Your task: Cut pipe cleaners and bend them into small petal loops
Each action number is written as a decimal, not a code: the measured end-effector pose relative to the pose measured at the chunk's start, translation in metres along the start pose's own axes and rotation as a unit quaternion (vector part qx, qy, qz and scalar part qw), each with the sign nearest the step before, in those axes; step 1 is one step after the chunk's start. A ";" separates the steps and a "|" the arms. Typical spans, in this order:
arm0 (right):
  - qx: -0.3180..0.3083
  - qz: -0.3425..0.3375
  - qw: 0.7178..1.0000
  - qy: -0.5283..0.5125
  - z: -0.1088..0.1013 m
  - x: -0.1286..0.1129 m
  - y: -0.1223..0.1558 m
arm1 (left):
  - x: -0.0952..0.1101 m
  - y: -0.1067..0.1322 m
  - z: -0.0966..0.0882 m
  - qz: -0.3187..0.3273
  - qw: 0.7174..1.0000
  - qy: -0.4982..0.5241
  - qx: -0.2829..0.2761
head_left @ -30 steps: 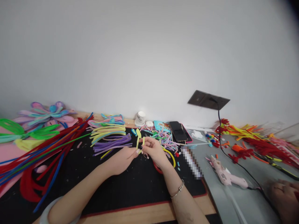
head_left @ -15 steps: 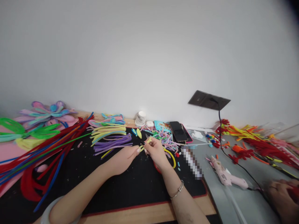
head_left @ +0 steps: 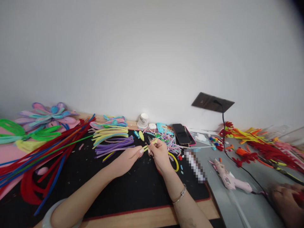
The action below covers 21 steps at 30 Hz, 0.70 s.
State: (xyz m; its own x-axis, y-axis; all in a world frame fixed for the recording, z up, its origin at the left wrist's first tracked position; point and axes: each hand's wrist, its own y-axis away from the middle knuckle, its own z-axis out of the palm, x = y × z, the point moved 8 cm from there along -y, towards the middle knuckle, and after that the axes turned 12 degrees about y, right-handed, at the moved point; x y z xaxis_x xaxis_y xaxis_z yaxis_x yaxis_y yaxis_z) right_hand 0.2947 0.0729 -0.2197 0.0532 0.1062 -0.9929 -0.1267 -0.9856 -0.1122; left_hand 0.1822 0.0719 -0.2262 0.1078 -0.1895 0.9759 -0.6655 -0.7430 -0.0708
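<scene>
Over the black mat, my left hand pinches one end of a short yellow pipe cleaner. My right hand, with dark nails, is closed on its other end. The pipe cleaner looks folded or doubled between the fingertips; its far end is partly hidden. Just beyond the fingers lie a yellow pipe-cleaner loop and what look like metal tips. A curved yellow piece shows beside my right wrist.
Purple pipe cleaners and pale yellow ones lie left of my hands. Cut pastel pieces, a phone and a paper cup stand behind. A glue gun with its cord and another person's hand are at right.
My two hands have shifted slightly, and a little more of the yellow pipe cleaner shows between the fingertips. Both still grip it. The things around have not moved.
</scene>
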 end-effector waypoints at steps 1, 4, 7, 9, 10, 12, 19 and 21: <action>-0.006 0.004 1.000 0.004 0.000 0.001 -0.001 | -0.002 0.000 -0.001 -0.002 1.000 0.013 0.007; -0.034 0.014 0.999 0.029 0.002 0.004 -0.003 | -0.010 -0.001 -0.005 -0.013 0.998 0.057 0.030; -0.044 0.017 0.998 0.050 0.004 0.005 -0.004 | -0.020 -0.003 -0.009 -0.036 0.993 0.103 0.054; -0.037 0.018 0.998 0.055 0.004 0.005 -0.003 | -0.026 -0.004 -0.010 -0.057 0.985 0.146 0.067; -0.033 0.018 0.998 0.057 0.004 0.005 -0.002 | -0.028 -0.004 -0.010 -0.070 0.981 0.168 0.072; -0.033 0.015 0.997 0.065 0.005 0.003 -0.001 | -0.032 -0.005 -0.010 -0.092 0.972 0.201 0.076; -0.061 -0.118 0.975 0.176 0.007 -0.029 0.005 | -0.030 -0.003 -0.002 -0.112 0.969 0.220 0.020; -0.076 -0.142 0.966 0.203 0.008 -0.033 0.006 | -0.028 -0.002 0.001 -0.120 0.968 0.219 0.004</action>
State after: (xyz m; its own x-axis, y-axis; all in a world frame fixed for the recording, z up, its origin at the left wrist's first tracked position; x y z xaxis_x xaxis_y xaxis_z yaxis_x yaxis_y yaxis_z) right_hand 0.2841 0.0643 -0.1881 0.4515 0.3453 -0.8227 0.0950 -0.9354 -0.3405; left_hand 0.1810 0.0780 -0.2540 -0.0654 0.2776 0.9585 -0.6548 -0.7367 0.1687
